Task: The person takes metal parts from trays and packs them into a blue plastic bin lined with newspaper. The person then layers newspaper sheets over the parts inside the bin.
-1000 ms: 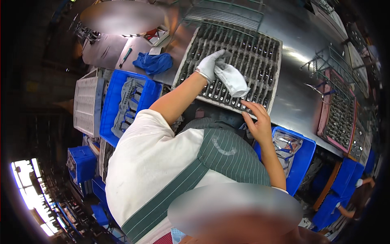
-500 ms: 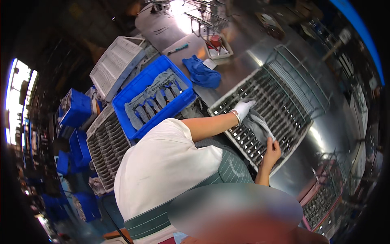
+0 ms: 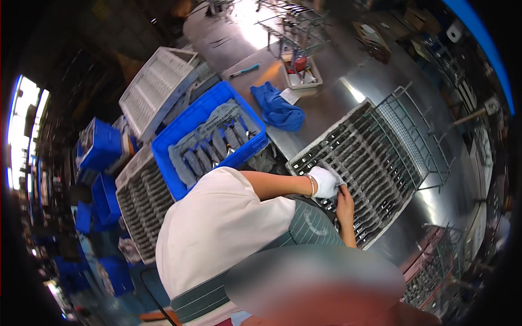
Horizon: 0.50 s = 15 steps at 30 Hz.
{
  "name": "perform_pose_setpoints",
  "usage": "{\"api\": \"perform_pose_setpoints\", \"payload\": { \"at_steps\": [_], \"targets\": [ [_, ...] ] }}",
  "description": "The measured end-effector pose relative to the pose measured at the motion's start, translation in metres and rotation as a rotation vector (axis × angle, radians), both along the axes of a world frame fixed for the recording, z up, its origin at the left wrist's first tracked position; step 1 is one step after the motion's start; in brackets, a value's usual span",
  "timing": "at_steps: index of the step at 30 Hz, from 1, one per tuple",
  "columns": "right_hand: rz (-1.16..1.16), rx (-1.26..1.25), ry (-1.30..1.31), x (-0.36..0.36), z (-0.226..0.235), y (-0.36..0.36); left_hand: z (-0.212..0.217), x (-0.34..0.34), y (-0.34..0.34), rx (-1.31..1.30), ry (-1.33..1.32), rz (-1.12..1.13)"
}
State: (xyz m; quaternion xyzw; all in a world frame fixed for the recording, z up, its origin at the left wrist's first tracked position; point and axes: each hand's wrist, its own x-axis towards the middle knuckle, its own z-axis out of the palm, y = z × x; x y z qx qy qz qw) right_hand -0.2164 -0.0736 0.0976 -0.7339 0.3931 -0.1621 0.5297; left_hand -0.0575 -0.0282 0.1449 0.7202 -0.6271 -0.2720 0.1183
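My left hand [image 3: 324, 182], in a white glove with a bracelet at the wrist, is closed on a grey cloth [image 3: 336, 175], most of which is hidden by my hands. My bare right hand [image 3: 345, 205] meets it from the right, fingers closed at the cloth's edge. Anything folded inside the cloth cannot be made out. Both hands are over the near left part of a pale-rimmed tray [image 3: 375, 234]. Rows of slim, shiny metal pieces [image 3: 375, 168] lie in that tray, their exact kind too small to tell.
To the left stands a blue bin [image 3: 179, 185] with cloth-wrapped metal pieces. Near it are a white slotted crate [image 3: 155, 89] and another filled tray [image 3: 142, 204]. A wire rack [image 3: 416, 138] adjoins my tray. Farther off lie a blue cloth [image 3: 277, 108] and a small white box [image 3: 302, 79].
Both hands have come together and moved nearer to me. The cloth, stretched between them before, is now gathered in the hands. The whole view has shifted slightly.
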Motion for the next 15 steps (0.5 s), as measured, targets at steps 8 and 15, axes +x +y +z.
{"api": "perform_pose_setpoints", "payload": {
  "at_steps": [8, 15],
  "targets": [
    [0.361, 0.035, -0.272, 0.031, 0.021, -0.021, -0.039, 0.01, -0.002, -0.27, 0.31, -0.343],
    [-0.264, 0.509, -0.803, 0.044, -0.023, -0.032, -0.005, 0.005, -0.028, -0.178, 0.404, -0.676]
  ]
}}
